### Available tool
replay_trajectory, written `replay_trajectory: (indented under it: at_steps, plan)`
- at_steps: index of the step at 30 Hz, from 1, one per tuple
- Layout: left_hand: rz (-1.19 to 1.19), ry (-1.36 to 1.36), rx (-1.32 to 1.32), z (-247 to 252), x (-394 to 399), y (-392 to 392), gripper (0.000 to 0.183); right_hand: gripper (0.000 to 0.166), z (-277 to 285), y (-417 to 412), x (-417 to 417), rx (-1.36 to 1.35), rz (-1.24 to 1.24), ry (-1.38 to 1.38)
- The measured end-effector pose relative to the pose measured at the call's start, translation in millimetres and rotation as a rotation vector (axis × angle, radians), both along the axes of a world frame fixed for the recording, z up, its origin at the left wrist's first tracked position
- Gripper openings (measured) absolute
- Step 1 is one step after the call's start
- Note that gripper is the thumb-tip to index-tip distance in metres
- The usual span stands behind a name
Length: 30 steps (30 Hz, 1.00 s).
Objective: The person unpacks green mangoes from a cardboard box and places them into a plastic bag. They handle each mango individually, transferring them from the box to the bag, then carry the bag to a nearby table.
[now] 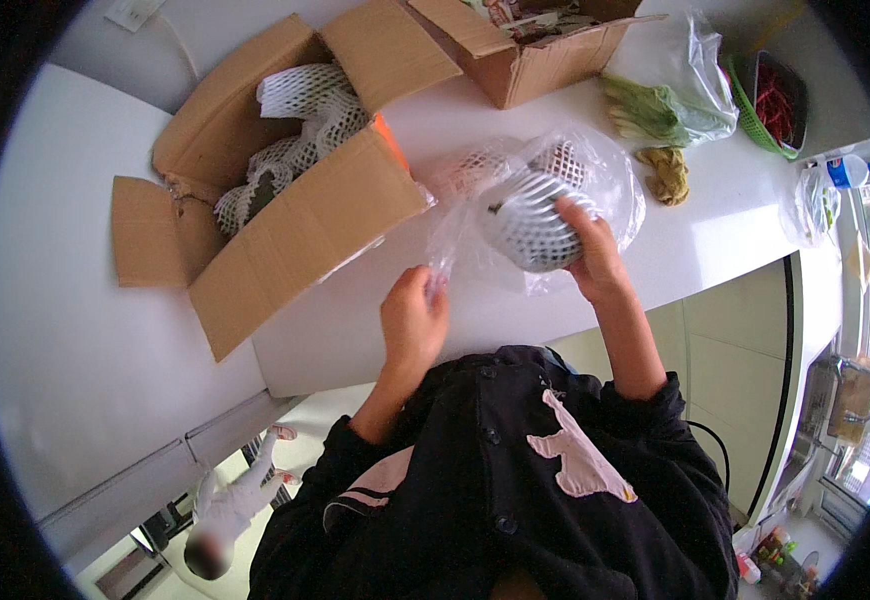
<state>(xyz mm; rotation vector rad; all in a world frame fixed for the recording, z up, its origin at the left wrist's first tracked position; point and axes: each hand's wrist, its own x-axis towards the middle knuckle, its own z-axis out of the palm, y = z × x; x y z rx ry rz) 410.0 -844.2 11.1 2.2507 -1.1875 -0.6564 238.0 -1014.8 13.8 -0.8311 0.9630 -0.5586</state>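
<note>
My right hand (594, 247) grips a round dark item in a white foam net sleeve (536, 225), over a clear plastic bag (622, 187). Pinched in my left hand (414, 311) is a gathered edge of that bag. Inside the bag, behind the held item, lie a brown item in a foam net (561, 161) and a paler pinkish netted one (474, 171). What the netted items are cannot be told. To the left stands an open cardboard box (307, 232) with several white foam net sleeves (322, 112) and something dark green among them.
Behind is a second cardboard box (562, 67). Leafy greens (649, 112) in a plastic bag, a crumpled yellowish-brown cloth-like thing (664, 176) and a green basket (750, 112) beside red chillies (776, 101) stand at the counter's right. Another person (229, 510) is at lower left, beyond the counter.
</note>
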Motion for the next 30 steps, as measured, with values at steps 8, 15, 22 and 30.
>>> replay_trajectory:
  at_steps: [8,15,22,30]
  plan:
    - [0.153,1.061,-0.565,70,10,7,0.035,0.05,-20,-2,54,-0.093,0.214,0.153]
    - [0.01,1.013,-0.61,83,3,-6,0.061,0.044,-49,22,56,-0.259,0.405,0.191]
    - [-0.278,0.586,-0.263,102,10,25,0.056,0.048,-68,24,59,-1.396,0.443,0.915]
    - [-0.484,0.194,-0.28,202,99,47,0.047,0.049,38,-2,5,-1.062,0.853,1.3]
